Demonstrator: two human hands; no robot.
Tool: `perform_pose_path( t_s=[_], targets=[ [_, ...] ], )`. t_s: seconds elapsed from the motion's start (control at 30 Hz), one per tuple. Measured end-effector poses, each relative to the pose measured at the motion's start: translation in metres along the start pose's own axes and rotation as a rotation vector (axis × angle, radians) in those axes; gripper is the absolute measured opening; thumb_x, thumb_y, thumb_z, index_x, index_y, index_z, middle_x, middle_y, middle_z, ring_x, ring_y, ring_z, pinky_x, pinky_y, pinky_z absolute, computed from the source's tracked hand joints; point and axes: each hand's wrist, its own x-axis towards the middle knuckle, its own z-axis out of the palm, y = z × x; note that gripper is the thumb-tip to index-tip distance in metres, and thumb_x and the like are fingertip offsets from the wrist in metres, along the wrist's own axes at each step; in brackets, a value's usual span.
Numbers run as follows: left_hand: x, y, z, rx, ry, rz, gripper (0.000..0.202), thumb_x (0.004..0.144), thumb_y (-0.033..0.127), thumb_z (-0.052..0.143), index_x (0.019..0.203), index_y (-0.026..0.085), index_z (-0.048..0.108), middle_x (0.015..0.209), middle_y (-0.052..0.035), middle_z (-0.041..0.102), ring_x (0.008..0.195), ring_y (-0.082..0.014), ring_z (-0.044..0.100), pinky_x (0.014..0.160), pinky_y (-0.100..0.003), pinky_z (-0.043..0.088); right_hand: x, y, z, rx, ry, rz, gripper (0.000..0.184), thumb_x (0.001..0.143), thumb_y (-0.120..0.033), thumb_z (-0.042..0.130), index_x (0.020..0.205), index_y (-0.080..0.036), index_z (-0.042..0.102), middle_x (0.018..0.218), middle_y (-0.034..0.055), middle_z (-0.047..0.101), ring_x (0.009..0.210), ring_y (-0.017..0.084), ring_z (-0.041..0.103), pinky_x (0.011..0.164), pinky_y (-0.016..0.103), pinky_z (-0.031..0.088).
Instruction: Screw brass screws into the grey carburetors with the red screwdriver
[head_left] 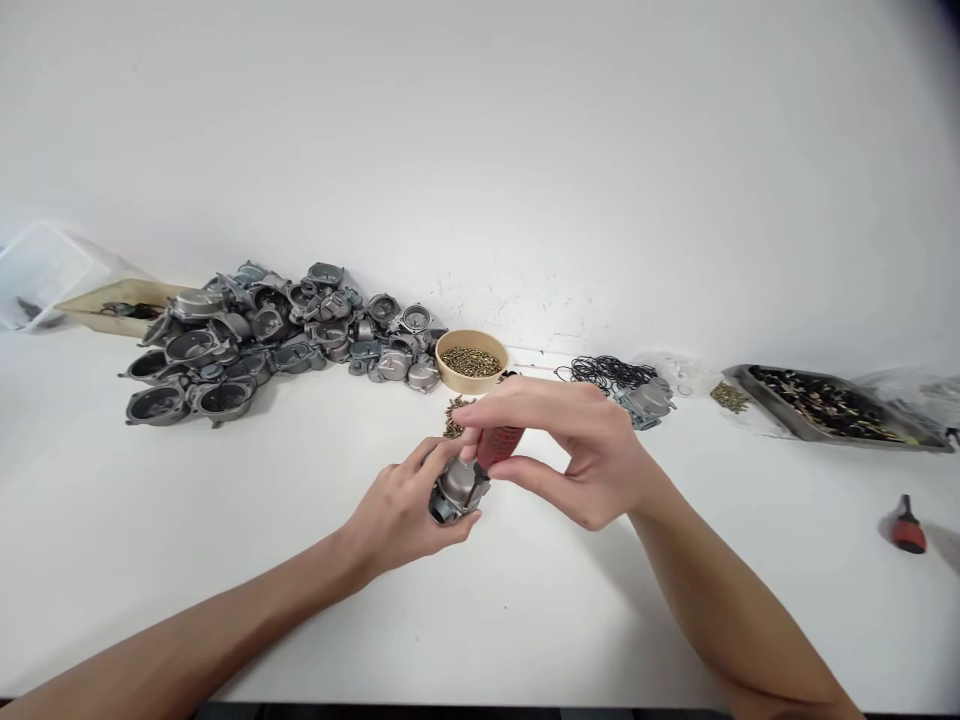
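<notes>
My left hand (405, 500) is closed around a grey metal carburetor (459, 486), steadying it above the white table. In my right hand (570, 450) is a red-handled screwdriver (499, 443), gripped between thumb and fingers. Its shaft slants down to the near right side of the carburetor; the tip's exact contact is too small to make out. Just behind the carburetor lies a small heap of brass-coloured screws (454, 415), partly covered by my right fingers.
Many grey carburetor bodies (225, 345) are piled at back left, near a yellowish tray (90, 302). A round tub (472, 382) holds screws. Black rubber rings (611, 372), another carburetor (646, 402), a metal tray (810, 428) and a short red screwdriver (909, 535) are to the right.
</notes>
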Motion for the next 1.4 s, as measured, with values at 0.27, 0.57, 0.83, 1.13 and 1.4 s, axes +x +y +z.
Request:
perform_pose_path(
  t_s=[0.27,0.57,0.83,1.13,1.4],
  targets=[
    [-0.0013,-0.0013,0.0006,0.005,0.008,0.003,0.057,0.083,0.036,0.070,0.132,0.026,0.042,0.121,-0.0079,0.064,0.092,-0.0245,0.073,0.058,-0.031,0.061,0.0000,-0.0038,0.0000,0.042,-0.048,0.017,0.039,0.099,-0.014,0.055,0.137,-0.017,0.059,0.098,0.0070,0.073,0.084,0.014,0.068,0.071,0.029,0.061],
    [0.0005,-0.0002,-0.0018,-0.022,-0.017,-0.016,0.064,0.084,0.038,0.070,0.138,0.028,0.038,0.123,-0.0085,0.064,0.098,-0.0264,0.073,0.065,-0.034,0.063,0.0006,0.0005,0.0024,0.050,-0.048,0.019,0.043,0.097,-0.015,0.061,0.139,-0.019,0.057,0.110,0.0093,0.072,0.089,0.015,0.070,0.075,0.031,0.062],
    [0.0005,-0.0008,-0.0029,-0.055,-0.040,-0.031,0.056,0.083,0.037,0.069,0.132,0.028,0.044,0.118,-0.0063,0.064,0.089,-0.0227,0.072,0.063,-0.033,0.062,0.0001,0.0023,0.0019,-0.046,0.039,-0.039,0.045,0.091,-0.024,0.074,0.134,-0.020,0.063,0.087,0.0032,0.073,0.076,0.015,0.069,0.072,0.031,0.061],
    [0.0018,-0.0010,-0.0054,-0.081,-0.067,-0.034,0.054,0.085,0.038,0.070,0.132,0.027,0.044,0.120,-0.0059,0.063,0.094,-0.0226,0.072,0.067,-0.033,0.063,0.0006,0.0055,0.0013,-0.045,0.086,-0.049,0.040,0.086,-0.022,0.079,0.125,-0.020,0.068,0.093,0.0050,0.073,0.075,0.014,0.067,0.066,0.029,0.061],
    [0.0023,-0.0019,-0.0058,-0.069,-0.079,-0.031,0.052,0.087,0.041,0.069,0.131,0.029,0.044,0.124,-0.0065,0.063,0.097,-0.0240,0.072,0.068,-0.033,0.062,-0.0002,0.0037,0.0016,-0.047,0.063,-0.034,0.037,0.088,-0.019,0.077,0.123,-0.022,0.066,0.090,0.0029,0.073,0.074,0.013,0.068,0.065,0.027,0.060]
  ],
)
